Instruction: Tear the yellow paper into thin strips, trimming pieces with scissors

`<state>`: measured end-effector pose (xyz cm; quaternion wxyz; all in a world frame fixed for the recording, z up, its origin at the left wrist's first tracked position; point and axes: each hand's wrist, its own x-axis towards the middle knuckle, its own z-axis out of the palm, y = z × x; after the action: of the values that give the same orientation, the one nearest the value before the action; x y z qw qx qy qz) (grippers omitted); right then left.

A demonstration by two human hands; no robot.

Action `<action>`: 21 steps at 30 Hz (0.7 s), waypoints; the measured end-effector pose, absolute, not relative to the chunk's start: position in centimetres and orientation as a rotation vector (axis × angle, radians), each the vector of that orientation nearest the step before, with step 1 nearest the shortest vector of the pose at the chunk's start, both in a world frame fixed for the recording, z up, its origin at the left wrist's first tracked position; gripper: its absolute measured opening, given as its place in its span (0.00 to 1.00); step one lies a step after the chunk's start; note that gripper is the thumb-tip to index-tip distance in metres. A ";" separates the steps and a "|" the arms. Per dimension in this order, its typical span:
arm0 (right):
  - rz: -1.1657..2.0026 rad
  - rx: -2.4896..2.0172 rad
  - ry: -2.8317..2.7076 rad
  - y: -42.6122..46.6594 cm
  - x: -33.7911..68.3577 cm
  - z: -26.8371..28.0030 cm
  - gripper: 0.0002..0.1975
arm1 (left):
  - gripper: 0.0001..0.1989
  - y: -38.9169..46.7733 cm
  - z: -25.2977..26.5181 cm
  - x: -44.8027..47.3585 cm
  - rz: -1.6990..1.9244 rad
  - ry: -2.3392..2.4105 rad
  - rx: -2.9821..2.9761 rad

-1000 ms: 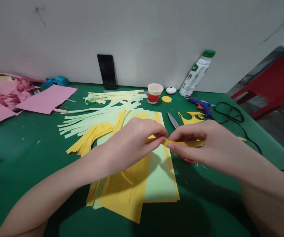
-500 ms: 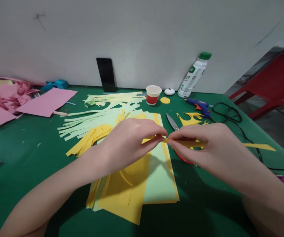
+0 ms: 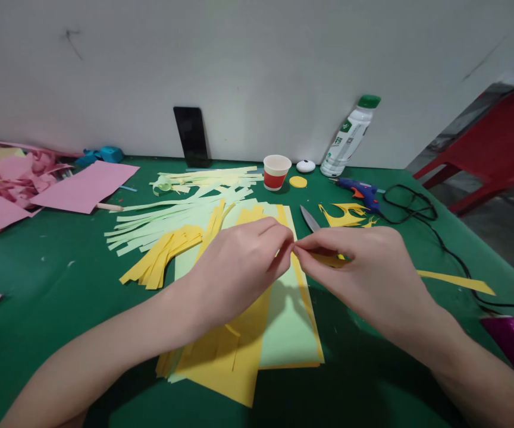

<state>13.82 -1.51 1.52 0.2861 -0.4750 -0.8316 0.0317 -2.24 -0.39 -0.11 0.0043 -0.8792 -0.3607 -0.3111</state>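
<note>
Between my hands is a narrow yellow paper strip [image 3: 455, 281]; its long tail passes behind my right hand and sticks out to the right. My left hand [image 3: 252, 261] is closed, its fingertips pinching the strip's near end. Thumb and forefinger of my right hand [image 3: 359, 261] pinch it right beside them, the fingertips of both hands touching. What the strip's end looks like is hidden by the fingers. Below lie green paper sheets [image 3: 290, 333] and yellow paper sheets [image 3: 239, 380]. Scissors [image 3: 309, 219] are partly covered by my right hand.
Yellow strips [image 3: 163, 255] and pale green strips [image 3: 145, 220] lie left of the sheets. Farther back stand a paper cup [image 3: 276, 173], a leaning bottle [image 3: 350, 137] and a black phone [image 3: 191, 137]. A blue glue gun [image 3: 359, 191] with its cord is at right, pink paper [image 3: 87, 187] at left.
My left hand has rolled inward and its fingers have closed more. My right hand has moved slightly left with the strip, its fingertips now against the left ones.
</note>
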 end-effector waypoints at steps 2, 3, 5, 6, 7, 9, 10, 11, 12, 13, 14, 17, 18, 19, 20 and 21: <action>0.018 -1.236 -2.171 -1.4 13.8 1.2 0.08 | 0.06 -0.2 -0.2 -2.3 -1.022 -1.106 -2.660; -0.001 -1.231 -2.155 -1.4 13.8 1.2 0.08 | 0.06 -0.1 -0.3 -2.3 -1.039 -1.103 -2.617; -0.014 -1.231 -2.141 -1.3 13.9 1.3 0.08 | 0.07 0.2 -0.2 -2.5 -1.068 -1.117 -2.540; -0.019 -1.225 -2.134 -1.3 14.0 1.4 0.07 | 0.07 0.4 -0.1 -2.6 -1.074 -1.123 -2.512; -0.021 -1.218 -2.131 -1.3 14.1 1.5 0.07 | 0.06 0.6 0.0 -2.7 -1.078 -1.125 -2.488; -0.039 -1.207 -2.116 -1.2 14.3 1.8 0.07 | 0.06 0.9 0.1 -3.1 -1.072 -1.128 -2.456; -0.050 -1.210 -2.109 -1.2 14.4 1.9 0.07 | 0.05 1.1 0.2 -3.2 -1.062 -1.129 -2.445; -0.064 -1.211 -2.103 -1.2 14.5 2.0 0.07 | 0.05 1.3 0.2 -3.4 -1.050 -1.134 -2.434; -0.076 -1.219 -2.099 -1.1 14.6 2.0 0.06 | 0.05 1.4 0.2 -3.5 -1.038 -1.143 -2.427; -0.087 -1.230 -2.096 -1.1 14.8 2.0 0.06 | 0.04 1.6 0.1 -3.7 -1.025 -1.154 -2.422; -0.103 -1.238 -2.090 -1.1 14.9 2.1 0.06 | 0.04 1.7 0.1 -3.8 -1.018 -1.164 -2.415; -0.157 -1.265 -2.080 -1.0 15.4 2.0 0.07 | 0.04 2.2 -0.1 -4.2 -1.023 -1.196 -2.380; -0.169 -1.276 -2.082 -1.0 15.5 2.1 0.08 | 0.04 2.4 -0.1 -4.4 -1.029 -1.208 -2.366; -0.177 -1.279 -2.087 -1.0 15.7 2.1 0.08 | 0.04 2.6 -0.2 -4.6 -1.036 -1.222 -2.350; -0.174 -1.290 -2.095 -1.0 15.8 2.2 0.08 | 0.04 2.8 -0.2 -4.9 -1.036 -1.238 -2.333; -0.169 -1.301 -2.105 -1.1 15.9 2.3 0.08 | 0.04 3.1 -0.1 -5.2 -1.030 -1.257 -2.309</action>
<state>15.87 -1.08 2.29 0.3245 -0.4962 -0.8027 -0.0645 -5.23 3.07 -0.14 0.1583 -0.8076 -0.4394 -0.3601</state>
